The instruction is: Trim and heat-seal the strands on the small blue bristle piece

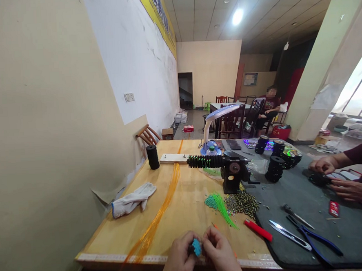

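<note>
A long wooden tabletop [186, 217] runs away from the viewer beside a cream wall, with a dark grey mat [297, 189] covering its right side. Long orange strands [152, 223] trail across the wood toward the near edge. Near the middle, a black hand-cranked clamp [234, 173] holds a black ribbed cylinder [204, 161] sideways, its surface set with green strands. A white work glove [132, 199] lies on the wood to the left. In front of the clamp, a bundle of bright green strands [221, 210] lies just beside a heap of dark speckled beads [242, 203]. Steel scissors [289, 235] and blue-handled pliers [316, 239] rest on the mat, with a red lighter [258, 229] at its edge. To the right, a co-worker's hands [324, 165] work over a dark object. At the near edge, the person's left hand [178, 258] and right hand [220, 255] are drawn together, their fingers pinching a small blue tufted piece [197, 247] between them, just above the wood.
</note>
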{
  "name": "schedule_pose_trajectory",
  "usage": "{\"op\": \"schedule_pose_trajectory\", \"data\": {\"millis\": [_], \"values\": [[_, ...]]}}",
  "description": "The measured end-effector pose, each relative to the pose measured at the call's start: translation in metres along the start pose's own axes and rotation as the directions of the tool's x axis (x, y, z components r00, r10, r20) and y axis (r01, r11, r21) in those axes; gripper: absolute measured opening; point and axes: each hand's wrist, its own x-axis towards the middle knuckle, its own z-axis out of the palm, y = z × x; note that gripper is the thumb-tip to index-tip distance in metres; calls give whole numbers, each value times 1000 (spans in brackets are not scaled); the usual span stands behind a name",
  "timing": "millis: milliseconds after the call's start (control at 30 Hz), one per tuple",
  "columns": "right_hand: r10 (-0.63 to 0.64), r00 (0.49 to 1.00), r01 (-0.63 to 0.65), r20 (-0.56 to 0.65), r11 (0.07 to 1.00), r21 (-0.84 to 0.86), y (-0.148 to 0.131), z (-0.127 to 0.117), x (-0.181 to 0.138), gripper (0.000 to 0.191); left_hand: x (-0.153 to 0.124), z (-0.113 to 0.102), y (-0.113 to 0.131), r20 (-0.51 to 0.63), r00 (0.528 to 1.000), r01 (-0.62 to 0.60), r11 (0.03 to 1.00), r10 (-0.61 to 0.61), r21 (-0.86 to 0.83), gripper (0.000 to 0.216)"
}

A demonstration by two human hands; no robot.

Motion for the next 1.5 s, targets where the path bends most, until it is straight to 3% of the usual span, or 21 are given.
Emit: {"op": "schedule_pose_trajectory", "data": {"millis": [133, 233, 333, 433, 567, 700, 800, 900, 1000, 1200, 1367, 1500], "values": [[35, 997, -39, 64, 998, 54, 0, -1, -2, 37, -2, 4, -3, -28, 999, 43, 997, -45, -72, 12], [48, 996, -55, 82, 994, 93, -1, 1, -5, 44, -2, 12, -7, -98, 975, 164, 942, -201, -293, 30], [78, 995, -86, 69, 989, 121, -2, 4, -7, 50, 0, 21, -11, -137, 919, 262, 834, -369, -485, 40], [95, 994, -100, 45, 986, 135, -4, 4, -7, 54, 0, 24, -11, -94, 882, 321, 735, -462, -598, 47], [120, 990, -130, 77, 982, 135, -5, 2, -6, 55, -1, 21, -6, 4, 870, 380, 665, -494, -643, 55], [131, 985, -146, 114, 980, 134, -5, 1, -7, 51, -3, 16, -6, 52, 889, 387, 684, -456, -618, 53], [134, 987, -142, 88, 985, 102, -2, 1, -5, 46, -2, 14, -7, 18, 936, 304, 780, -352, -547, 43], [73, 997, -74, 28, 997, 14, 2, -1, -2, 37, -1, 11, -6, -42, 982, 159, 922, -185, -353, 28], [-4, 1000, 2, -27, 996, -92, 7, -4, 0, 25, -3, 9, -6, -37, 998, 44, 987, -50, -155, 8], [-19, 996, 1, -88, 980, -200, 12, -6, 3, 19, -5, 8, -13, -5, 995, -99, 989, 100, 114, 26], [24, 997, -33, -68, 991, -127, 9, -5, 2, 24, -4, 10, -13, 13, 989, -149, 975, 149, 162, 21], [81, 997, -81, -4, 997, -17, 2, -2, -1, 32, -4, 14, -9, -66, 993, -100, 995, 100, 15, 9]]}}
